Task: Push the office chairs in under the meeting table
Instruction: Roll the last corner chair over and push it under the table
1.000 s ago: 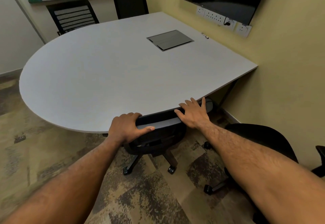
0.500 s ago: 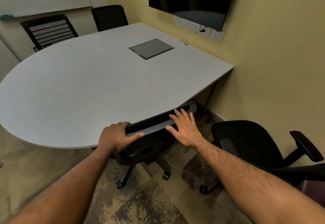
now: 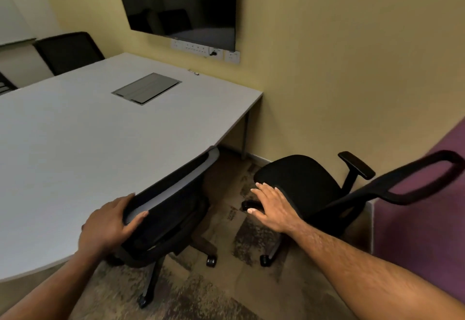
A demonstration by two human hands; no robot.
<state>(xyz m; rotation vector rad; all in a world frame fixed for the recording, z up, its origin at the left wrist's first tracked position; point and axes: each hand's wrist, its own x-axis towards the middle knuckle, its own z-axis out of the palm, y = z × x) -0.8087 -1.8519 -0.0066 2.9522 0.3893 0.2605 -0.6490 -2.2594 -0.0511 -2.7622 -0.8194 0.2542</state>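
Note:
A black office chair (image 3: 173,209) stands tucked against the near edge of the white meeting table (image 3: 75,143), its seat hidden beneath the top. My left hand (image 3: 110,224) grips the left end of its backrest top. My right hand (image 3: 273,205) hovers in the air with fingers spread, off that chair, in front of a second black office chair (image 3: 302,181). This second chair stands out in the open by the yellow wall, turned away from the table, its backrest frame (image 3: 412,184) reaching right.
Another black chair (image 3: 68,51) sits at the table's far side. A grey cable hatch (image 3: 147,88) lies in the tabletop. A dark screen (image 3: 181,2) and sockets hang on the yellow wall. A purple panel (image 3: 427,219) stands at right. Patterned carpet covers the floor.
My right hand has lifted off the first chair's backrest and moved right toward the second chair. My head has turned right, bringing that chair into fuller view. The left hand keeps its grip.

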